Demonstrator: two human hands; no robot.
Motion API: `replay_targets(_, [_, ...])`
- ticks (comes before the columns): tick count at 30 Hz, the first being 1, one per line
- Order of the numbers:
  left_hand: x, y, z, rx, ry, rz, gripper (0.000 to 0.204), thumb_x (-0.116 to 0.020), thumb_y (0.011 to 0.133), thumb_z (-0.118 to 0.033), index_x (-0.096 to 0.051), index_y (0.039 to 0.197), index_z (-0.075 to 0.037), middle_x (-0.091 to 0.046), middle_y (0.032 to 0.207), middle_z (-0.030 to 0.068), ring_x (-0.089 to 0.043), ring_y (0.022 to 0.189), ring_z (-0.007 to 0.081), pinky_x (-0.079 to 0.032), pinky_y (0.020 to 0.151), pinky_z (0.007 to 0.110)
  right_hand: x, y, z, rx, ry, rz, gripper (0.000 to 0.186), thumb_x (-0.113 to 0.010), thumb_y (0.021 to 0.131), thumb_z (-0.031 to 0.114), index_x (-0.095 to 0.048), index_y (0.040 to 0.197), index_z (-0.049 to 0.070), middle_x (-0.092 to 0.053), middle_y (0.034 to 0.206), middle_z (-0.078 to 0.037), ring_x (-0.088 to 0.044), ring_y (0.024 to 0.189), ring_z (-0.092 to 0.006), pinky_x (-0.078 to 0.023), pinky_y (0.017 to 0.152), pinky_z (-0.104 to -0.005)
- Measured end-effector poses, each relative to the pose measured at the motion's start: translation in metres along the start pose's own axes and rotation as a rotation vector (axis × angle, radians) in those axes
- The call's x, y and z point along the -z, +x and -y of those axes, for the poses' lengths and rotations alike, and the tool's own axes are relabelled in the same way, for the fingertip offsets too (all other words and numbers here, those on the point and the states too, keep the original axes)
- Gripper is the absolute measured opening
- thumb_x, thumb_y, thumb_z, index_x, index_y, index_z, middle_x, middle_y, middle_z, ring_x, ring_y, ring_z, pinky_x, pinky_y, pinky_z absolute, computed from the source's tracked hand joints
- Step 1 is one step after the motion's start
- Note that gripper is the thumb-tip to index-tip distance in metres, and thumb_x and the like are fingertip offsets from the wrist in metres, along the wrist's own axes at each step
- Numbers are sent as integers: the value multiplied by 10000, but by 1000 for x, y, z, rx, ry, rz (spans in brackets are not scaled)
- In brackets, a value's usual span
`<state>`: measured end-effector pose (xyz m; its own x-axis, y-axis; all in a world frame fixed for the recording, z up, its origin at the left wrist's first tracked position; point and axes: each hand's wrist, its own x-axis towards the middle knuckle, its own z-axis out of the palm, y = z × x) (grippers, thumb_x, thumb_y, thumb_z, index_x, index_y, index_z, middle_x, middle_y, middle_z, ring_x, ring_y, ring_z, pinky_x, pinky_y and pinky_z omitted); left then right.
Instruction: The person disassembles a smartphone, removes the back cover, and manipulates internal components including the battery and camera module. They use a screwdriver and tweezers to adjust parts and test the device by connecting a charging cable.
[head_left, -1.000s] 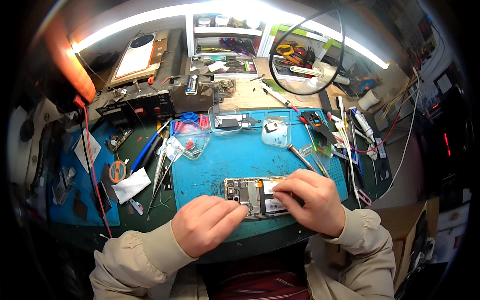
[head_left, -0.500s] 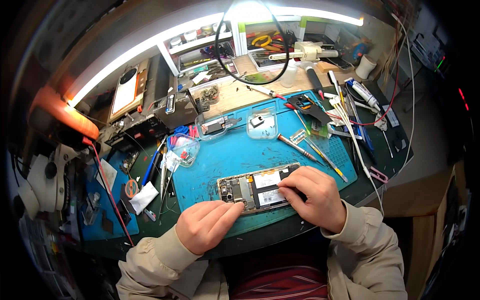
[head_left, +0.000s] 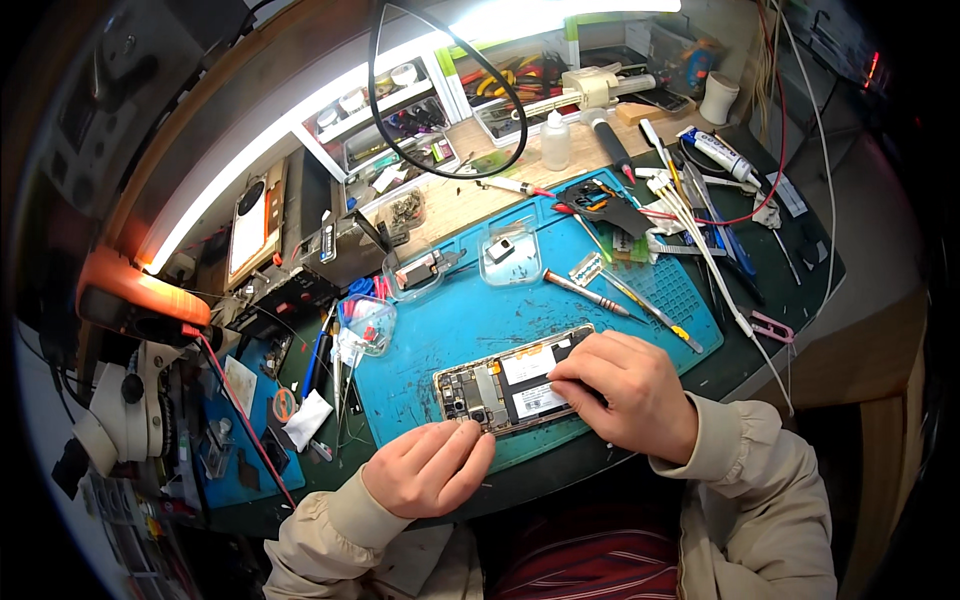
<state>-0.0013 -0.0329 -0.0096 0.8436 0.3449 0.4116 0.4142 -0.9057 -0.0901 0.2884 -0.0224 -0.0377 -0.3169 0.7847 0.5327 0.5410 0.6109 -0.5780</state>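
Note:
An opened smartphone (head_left: 485, 383) lies on the blue work mat (head_left: 420, 330), its circuit board and camera parts bare at the left end. A black battery with white labels (head_left: 538, 400) fills its middle. My left hand (head_left: 430, 468) is closed at the near edge of the phone's left end, fingers bent together; whatever they may hold is hidden. Over the phone's right end is my right hand (head_left: 635, 390), thumb and fingers pinched at the battery's right side. The thing in that pinch, if any, is too small to make out.
Beyond the phone sit small clear boxes (head_left: 510, 252) of parts. A screwdriver (head_left: 590, 296) and a craft knife (head_left: 655, 313) lie on the mat's right. Further right are cables (head_left: 690, 220) and a glue tube (head_left: 720, 155). Tweezers, tissue (head_left: 308, 420) and an orange meter (head_left: 140, 295) stand left.
The view has tilted and shifted. My left fingertips have drawn back from the camera parts toward the phone's near edge, uncovering them. My right hand stays pinched at the battery's right side.

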Motion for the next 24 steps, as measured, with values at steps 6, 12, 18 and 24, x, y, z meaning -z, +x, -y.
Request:
replay_targets(6, [-1,-1,1,-13,6,5,326,-754,898,-82,-662,1201,-1,-756,1046,131,-775,904,243,-649,787,332,0,0,0,-5,3,0,95,-800,897,97,-734,960,73,-676,886,-56,-676,802,-272,-546,711,-395])
replay_targets(12, [2,3,-4,24,0,35,345,-752,899,-109,-656,1214,-6,-738,1080,133,-762,908,239,-642,791,340,0,-1,0,-9,3,11,99,-799,895,101,-737,967,75,-683,900,-54,-676,809,-273,-547,719,-395])
replay_targets(18, [2,9,-18,146,84,91,341,-747,879,-124,-686,1201,-29,-716,1078,111,-742,884,229,-620,752,320,0,-2,-1,-8,3,9,98,-797,891,98,-738,967,76,-680,903,-55,-678,817,-274,-549,721,-394])
replay_targets(24, [3,12,-15,156,61,98,340,-753,856,-106,-693,1185,-43,-710,1063,91,-740,871,220,-601,708,309,0,-2,0,-4,6,1,98,-793,886,90,-737,965,78,-675,898,-58,-676,808,-278,-551,721,-393])
